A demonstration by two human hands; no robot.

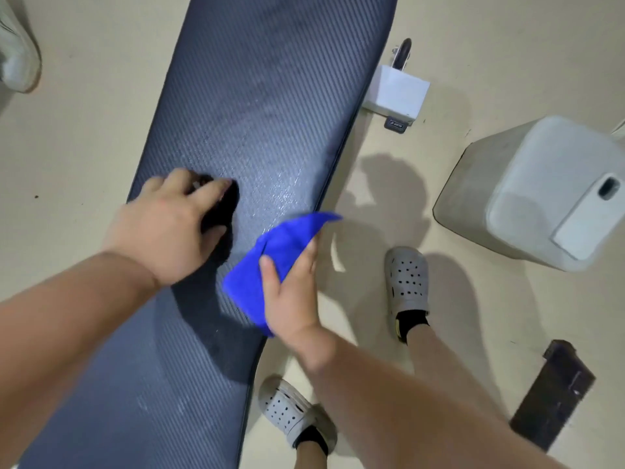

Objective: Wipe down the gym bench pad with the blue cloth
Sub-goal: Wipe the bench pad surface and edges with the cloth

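Pad lies lengthwise below me, a wet sheen near its middle. My right hand grips the cloth at the pad's right edge. My left hand curls round a black object on the pad. Wiping seems barely begun.

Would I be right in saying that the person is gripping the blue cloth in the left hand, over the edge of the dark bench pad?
Not quite: the blue cloth is gripped in the right hand, not the left. The left hand holds a black object on the pad instead. The rest stands: the cloth is over the edge of the bench pad, as the head view shows.
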